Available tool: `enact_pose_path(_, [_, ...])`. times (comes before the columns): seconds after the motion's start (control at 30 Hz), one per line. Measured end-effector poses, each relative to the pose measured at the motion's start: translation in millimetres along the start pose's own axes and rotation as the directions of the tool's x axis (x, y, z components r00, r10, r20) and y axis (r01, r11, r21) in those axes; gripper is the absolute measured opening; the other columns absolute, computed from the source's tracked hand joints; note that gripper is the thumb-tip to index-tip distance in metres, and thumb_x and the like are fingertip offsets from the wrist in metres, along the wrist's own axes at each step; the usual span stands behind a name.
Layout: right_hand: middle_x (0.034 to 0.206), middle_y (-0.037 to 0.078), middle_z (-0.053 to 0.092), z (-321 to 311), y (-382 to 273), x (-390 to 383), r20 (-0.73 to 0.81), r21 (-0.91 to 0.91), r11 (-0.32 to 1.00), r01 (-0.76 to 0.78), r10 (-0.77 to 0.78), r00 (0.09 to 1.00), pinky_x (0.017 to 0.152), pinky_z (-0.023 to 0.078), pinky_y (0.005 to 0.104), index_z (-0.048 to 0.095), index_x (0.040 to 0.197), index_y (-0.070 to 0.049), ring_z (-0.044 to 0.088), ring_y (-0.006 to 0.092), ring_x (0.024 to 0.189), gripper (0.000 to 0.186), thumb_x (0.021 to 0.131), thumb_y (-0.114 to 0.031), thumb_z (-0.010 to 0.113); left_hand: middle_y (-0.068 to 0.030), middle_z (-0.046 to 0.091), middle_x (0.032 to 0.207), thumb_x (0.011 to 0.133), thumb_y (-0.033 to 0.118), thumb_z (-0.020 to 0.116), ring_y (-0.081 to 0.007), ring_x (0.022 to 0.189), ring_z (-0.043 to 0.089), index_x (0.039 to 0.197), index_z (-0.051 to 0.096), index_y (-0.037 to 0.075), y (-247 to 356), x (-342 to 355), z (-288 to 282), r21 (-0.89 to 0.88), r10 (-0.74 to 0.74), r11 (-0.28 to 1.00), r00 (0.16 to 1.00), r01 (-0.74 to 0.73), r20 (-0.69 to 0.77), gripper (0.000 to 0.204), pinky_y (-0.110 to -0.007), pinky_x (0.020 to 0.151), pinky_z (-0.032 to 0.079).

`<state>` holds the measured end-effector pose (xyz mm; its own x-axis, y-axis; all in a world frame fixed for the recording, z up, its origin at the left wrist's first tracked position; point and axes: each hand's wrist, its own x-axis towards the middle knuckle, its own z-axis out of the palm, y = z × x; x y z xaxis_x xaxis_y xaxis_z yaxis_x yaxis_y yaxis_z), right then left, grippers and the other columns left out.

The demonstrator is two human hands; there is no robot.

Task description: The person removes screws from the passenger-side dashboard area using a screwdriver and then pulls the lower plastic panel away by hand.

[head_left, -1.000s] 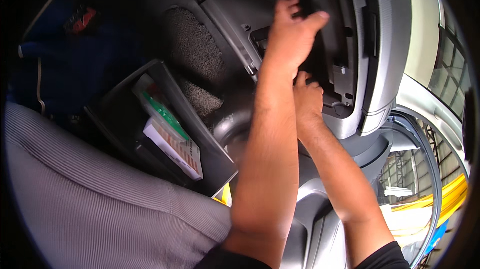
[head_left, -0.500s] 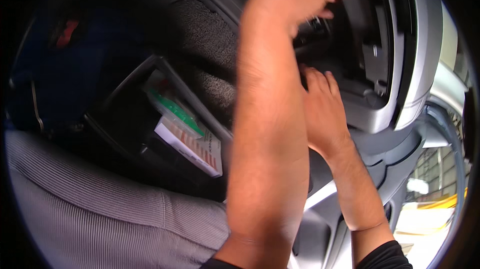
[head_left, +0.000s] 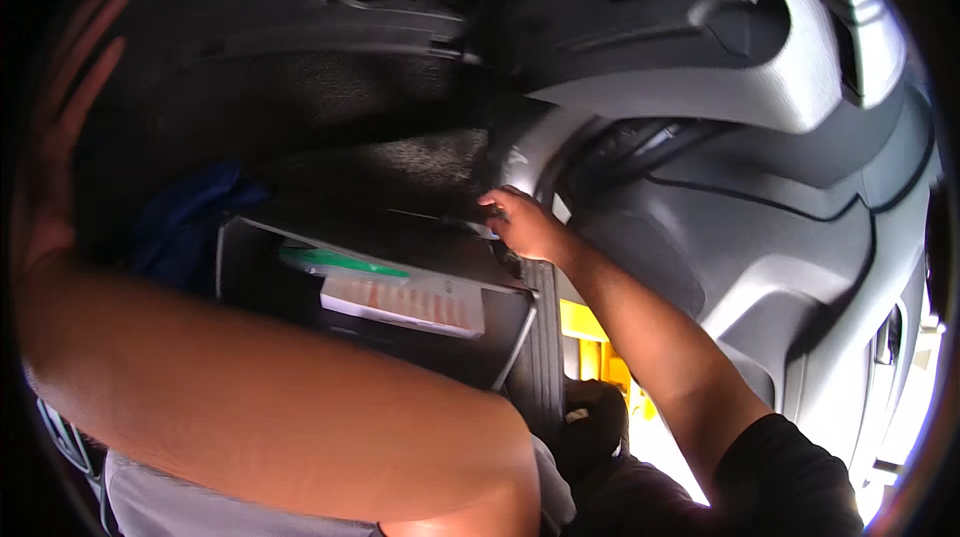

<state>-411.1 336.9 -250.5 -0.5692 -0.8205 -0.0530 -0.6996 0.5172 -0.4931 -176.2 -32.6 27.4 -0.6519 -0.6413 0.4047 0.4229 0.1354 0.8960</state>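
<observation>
While the left hand spreads at the far left, fingers parted and apparently holding nothing, blue cloth lies to its right. Next comes a black box, whose walls probably keep its green packet and white booklet from sliding out. Near its right corner, well apart from the other, the right hand curls, perhaps for bracing; whether it grips anything cannot be told.

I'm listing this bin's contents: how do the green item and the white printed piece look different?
The green item shows green; the white printed piece is white with reddish bars. The green item shows as a narrow strip, the white printed piece as a broader face. The green item starts farther left; the white printed piece reaches farther right. Both lie inside the black bin.
</observation>
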Motion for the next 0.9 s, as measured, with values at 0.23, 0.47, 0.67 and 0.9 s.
enact_pose_path(0.23, [0.124, 0.026, 0.056, 14, -1, 35, 0.497, -0.353, 0.924, 0.149, 0.05, 0.866, 0.102, 0.045, 0.0469, 0.055, 0.131, -0.001, 0.055, 0.0413, 0.117, 0.043, 0.09, -0.008, 0.067, -0.0175, 0.073, 0.109, 0.093, 0.032, 0.069, -0.0242, 0.108, 0.07, 0.118, 0.07, -0.003, -7, -15, -1, 0.103, 0.155, 0.987, 0.882, -0.121, -0.446, 0.043, -0.035, 0.095, 0.051])
enact_pose_path(0.47, [0.129, 0.014, 0.057, -83, -114, -9, 0.248, 0.437, 0.863, -0.255, 0.157, 0.956, 0.106, 0.044, 0.038, 0.044, 0.139, -0.004, 0.055, 0.0247, 0.124, 0.042, 0.101, -0.011, 0.061, -0.0158, 0.073, 0.094, 0.089, 0.029, 0.075, -0.0222, 0.088, 0.067, 0.106, 0.072, -0.011, 16, -43, 15, -0.173, -0.004, 0.982, 0.911, -0.074, -0.413, 0.043, -0.032, 0.08, 0.052])
enact_pose_path(0.67, [0.125, 0.026, 0.062, -140, -285, -11, 0.062, 0.677, 0.735, 0.041, -0.113, 0.992, 0.092, 0.055, 0.0415, 0.033, 0.15, -0.005, 0.068, 0.0298, 0.106, 0.06, 0.099, -0.011, 0.065, -0.0119, 0.075, 0.095, 0.093, 0.029, 0.068, -0.021, 0.085, 0.069, 0.107, 0.075, -0.002, 25, -64, 6, 0.492, -0.077, 0.862, 0.992, 0.119, -0.104, 0.034, -0.032, 0.081, 0.053])
enact_pose_path(0.9, [0.119, 0.032, 0.062, -117, -341, -7, -0.206, 0.676, 0.685, 0.272, -0.179, 0.962, 0.089, 0.059, 0.0407, 0.014, 0.156, 0.005, 0.072, 0.0344, 0.101, 0.078, 0.099, -0.012, 0.064, -0.0074, 0.073, 0.079, 0.091, 0.019, 0.068, -0.016, 0.071, 0.065, 0.09, 0.076, 0.003, 45, -46, -14, 0.034, -0.286, 0.956, 0.904, 0.29, 0.318, 0.018, -0.029, 0.069, 0.052])
